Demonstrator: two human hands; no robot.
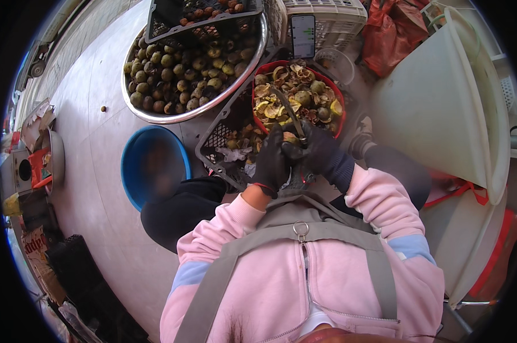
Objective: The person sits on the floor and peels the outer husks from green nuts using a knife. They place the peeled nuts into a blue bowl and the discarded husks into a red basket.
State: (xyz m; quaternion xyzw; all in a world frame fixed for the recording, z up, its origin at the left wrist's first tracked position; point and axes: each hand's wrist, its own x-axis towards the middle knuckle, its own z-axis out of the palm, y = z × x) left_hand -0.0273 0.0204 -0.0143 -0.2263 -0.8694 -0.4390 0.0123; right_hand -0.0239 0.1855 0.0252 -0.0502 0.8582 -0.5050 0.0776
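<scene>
My left hand [270, 156], in a black glove, is closed around a partly peeled walnut [290, 137], mostly hidden by the fingers. My right hand [320, 148], gloved too, grips a curved knife [289, 105] whose dark blade points up and away over the husks. Both hands meet just above the near rim of a red-rimmed container [343, 122], which is heaped with yellow-brown husk pieces [269, 109] and several whole fruits. Under that container sits a black plastic crate [213, 133], with more husk scraps in its left part.
A metal basin [127, 100] of green-brown walnuts stands ahead to the left. Across its far side rests a black crate [207, 23] holding reddish-brown nuts. A blue tub [127, 171] is by my left knee. A phone [303, 36] leans against a white crate [327, 13], near a clear cup [337, 66].
</scene>
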